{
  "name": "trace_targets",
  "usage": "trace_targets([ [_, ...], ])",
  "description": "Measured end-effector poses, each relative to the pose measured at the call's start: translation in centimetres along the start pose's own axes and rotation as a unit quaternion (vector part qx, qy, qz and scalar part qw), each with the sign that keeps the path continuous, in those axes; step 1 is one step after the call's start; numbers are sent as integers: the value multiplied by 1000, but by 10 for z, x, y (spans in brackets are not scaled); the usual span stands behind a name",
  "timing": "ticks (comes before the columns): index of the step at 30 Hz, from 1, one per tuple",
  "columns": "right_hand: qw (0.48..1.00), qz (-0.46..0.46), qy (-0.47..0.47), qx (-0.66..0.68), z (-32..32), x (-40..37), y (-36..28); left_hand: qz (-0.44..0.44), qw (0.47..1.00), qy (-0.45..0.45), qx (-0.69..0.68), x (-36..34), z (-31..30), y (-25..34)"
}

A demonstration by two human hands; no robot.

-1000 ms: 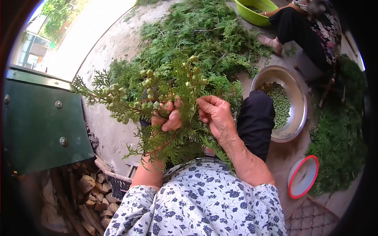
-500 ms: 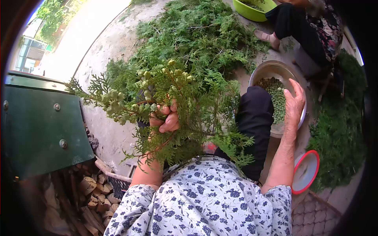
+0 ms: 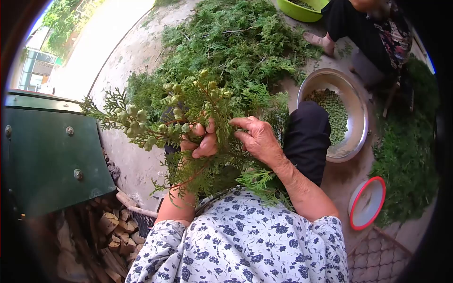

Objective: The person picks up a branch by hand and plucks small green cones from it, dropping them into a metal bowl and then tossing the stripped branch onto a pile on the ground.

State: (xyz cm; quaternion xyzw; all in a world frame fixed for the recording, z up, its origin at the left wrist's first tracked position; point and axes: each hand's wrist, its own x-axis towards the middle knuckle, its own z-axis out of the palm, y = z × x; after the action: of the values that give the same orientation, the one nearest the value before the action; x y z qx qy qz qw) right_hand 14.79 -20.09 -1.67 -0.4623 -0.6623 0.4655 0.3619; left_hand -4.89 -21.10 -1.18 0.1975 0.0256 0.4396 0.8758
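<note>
My left hand (image 3: pixel 203 140) is closed around a leafy cypress branch (image 3: pixel 188 172) held above my lap. Pale green cones (image 3: pixel 134 118) hang in clusters on its left and upper twigs. Just right of the left hand, my right hand (image 3: pixel 258 141) is at the foliage, thumb and forefinger apart with nothing visible between them. Its other fingers are curled and partly hidden. Beside my right knee stands a steel basin (image 3: pixel 356 127) with many loose green cones (image 3: pixel 334 113) in it.
A big heap of cut branches (image 3: pixel 226 42) lies ahead, with more greenery (image 3: pixel 406 160) at right. Another person (image 3: pixel 363 37) sits near a lime-green tub (image 3: pixel 302 12). A red-rimmed bowl (image 3: pixel 367 203) is at lower right. Left are a green metal panel (image 3: pixel 52 155) and firewood (image 3: pixel 113 236).
My right hand has moved left from over the basin to the branch, uncovering the cones in the basin. The left hand keeps its hold on the branch, almost unmoved.
</note>
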Motion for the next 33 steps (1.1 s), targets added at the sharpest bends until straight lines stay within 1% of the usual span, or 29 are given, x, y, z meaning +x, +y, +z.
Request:
trace_targets([
  [1,998,-51,18,-42,2,1,-2,-3,1000,21,7,0,1,0],
  [2,991,-103,35,-83,4,2,-3,-3,1000,21,7,0,1,1],
  [3,995,-78,11,-66,4,1,-8,-5,1000,22,7,0,1,2],
  [4,995,-78,11,-67,5,3,-9,-8,1000,23,7,-1,1,2],
  [6,995,-44,-39,-81,4,6,-10,-6,1000,20,5,0,0,2],
  [7,995,-45,-39,-81,3,6,-11,-4,1000,17,3,1,0,3],
  [9,998,31,-45,25,0,7,-13,-3,1000,29,4,-3,-4,4],
  [10,998,29,-45,24,-1,7,-14,-4,999,40,5,-4,-6,5],
  [12,981,134,-64,122,-5,6,-16,10,999,40,9,-4,-9,4],
  [13,981,135,-64,122,-7,5,-13,22,999,43,12,-5,-9,3],
  [14,978,126,-67,150,-9,4,-10,22,999,43,11,-5,-10,3],
  [15,975,116,-70,177,-9,4,-7,40,998,41,27,-5,-11,2],
  [16,975,116,-70,177,-7,3,-3,59,997,40,42,-5,-12,1],
  [18,956,116,-38,265,-2,2,3,53,997,39,46,-1,-10,2],
  [19,957,115,-39,265,-2,2,3,47,997,38,50,1,-9,3],
  [21,952,163,-64,252,-2,0,5,36,998,38,47,4,-7,5],
  [22,952,163,-64,252,-3,0,6,24,998,37,44,5,-5,6],
  [25,938,185,-63,285,-4,-2,6,34,997,55,40,6,1,5],
  [27,927,207,-33,311,-1,-3,6,44,997,50,25,7,4,2],
  [32,922,193,14,336,18,-3,21,61,997,44,5,8,6,-8],
  [33,948,126,50,286,24,-2,29,50,997,54,23,8,7,-8],
])
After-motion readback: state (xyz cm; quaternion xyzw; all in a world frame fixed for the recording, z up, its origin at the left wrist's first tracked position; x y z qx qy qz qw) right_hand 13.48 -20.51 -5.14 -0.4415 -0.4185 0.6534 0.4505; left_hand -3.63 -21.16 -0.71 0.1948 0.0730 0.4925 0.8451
